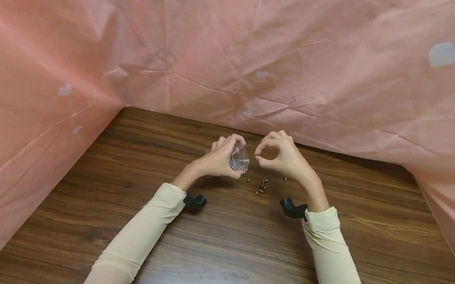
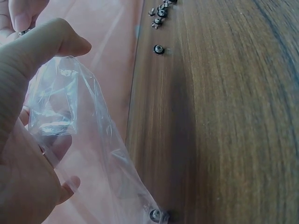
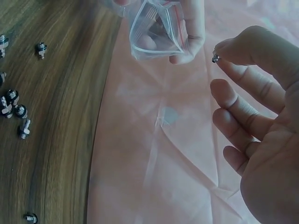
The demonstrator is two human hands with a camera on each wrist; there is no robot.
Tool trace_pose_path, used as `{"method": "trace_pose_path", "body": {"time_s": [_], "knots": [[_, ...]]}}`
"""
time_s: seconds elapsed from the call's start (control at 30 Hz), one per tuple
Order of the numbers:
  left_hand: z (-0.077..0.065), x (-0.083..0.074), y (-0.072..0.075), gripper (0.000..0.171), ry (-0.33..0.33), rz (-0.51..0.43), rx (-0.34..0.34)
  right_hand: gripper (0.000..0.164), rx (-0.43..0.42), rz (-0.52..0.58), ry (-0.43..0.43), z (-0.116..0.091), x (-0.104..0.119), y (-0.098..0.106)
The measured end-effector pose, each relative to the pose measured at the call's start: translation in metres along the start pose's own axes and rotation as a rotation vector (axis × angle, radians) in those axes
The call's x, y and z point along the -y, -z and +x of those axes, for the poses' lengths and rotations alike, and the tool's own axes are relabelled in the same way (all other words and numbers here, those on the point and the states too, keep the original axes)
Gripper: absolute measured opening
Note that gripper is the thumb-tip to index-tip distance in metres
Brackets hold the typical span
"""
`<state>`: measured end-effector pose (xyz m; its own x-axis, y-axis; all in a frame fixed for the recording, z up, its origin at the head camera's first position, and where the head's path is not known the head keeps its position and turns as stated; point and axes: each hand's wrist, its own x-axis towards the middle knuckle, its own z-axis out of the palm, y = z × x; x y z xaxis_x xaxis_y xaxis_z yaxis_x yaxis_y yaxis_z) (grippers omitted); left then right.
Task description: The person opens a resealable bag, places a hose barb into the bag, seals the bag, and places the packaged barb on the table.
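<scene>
We pinch a small screw [image 3: 215, 57] between thumb and forefinger of the right hand [image 1: 283, 156], just beside the clear bag [image 3: 156, 53]. Our left hand [image 1: 221, 158] curls round that bag, whose parted mouth lies near the right fingertips; a bagged screw [image 2: 155, 214] seems to sit in a corner. If dropping it in is the step, we should keep the mouth spread and release only inside the rim. Loose screws [image 1: 263, 186] lie on the bench [image 1: 240, 244] below and between our hands, pink cloth [image 1: 274, 47] beyond.

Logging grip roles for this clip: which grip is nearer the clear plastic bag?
Left. The left grip holds the bag; the right grip is apart, to its right, pinching a metal piece.
</scene>
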<state>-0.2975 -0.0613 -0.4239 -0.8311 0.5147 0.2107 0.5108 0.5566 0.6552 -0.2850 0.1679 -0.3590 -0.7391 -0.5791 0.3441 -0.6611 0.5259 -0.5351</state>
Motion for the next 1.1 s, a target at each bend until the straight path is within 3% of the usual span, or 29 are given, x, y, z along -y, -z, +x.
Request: {"method": "trace_pose_path", "body": {"time_s": [1.1], "knots": [[0.000, -0.002, -0.003, 0.086, -0.002, -0.002, 0.013, 0.011, 0.003, 0.012, 0.043, 0.006, 0.003, -0.024]]}}
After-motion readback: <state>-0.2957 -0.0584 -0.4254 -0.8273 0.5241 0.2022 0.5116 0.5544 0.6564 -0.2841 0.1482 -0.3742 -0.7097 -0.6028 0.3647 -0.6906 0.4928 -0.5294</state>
